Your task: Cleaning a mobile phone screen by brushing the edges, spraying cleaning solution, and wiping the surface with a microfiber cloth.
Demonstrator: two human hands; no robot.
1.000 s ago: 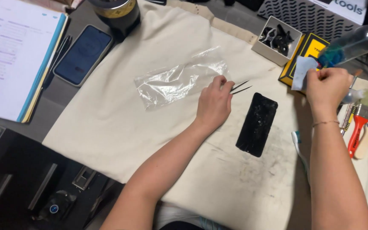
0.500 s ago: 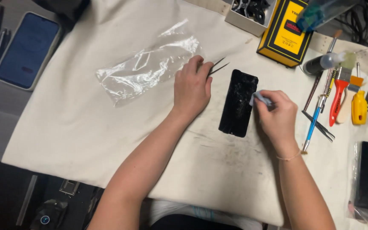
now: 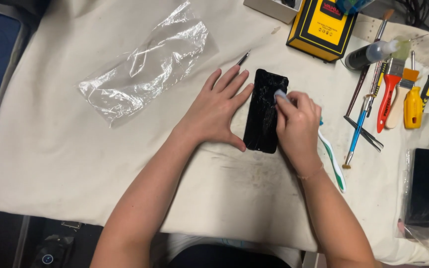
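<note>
Our left hand [image 3: 214, 111] lies flat, steadying the cracked phone [image 3: 265, 110] mid-tabletop while our right hand [image 3: 296, 121] pinches a wipe [image 3: 279, 95], wiping; next needs even strokes

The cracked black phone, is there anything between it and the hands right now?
Only a small pale wipe, which the right hand presses onto the cracked black phone near its upper end. The left hand lies flat on the cloth against the phone's left edge, with nothing between them.
</note>
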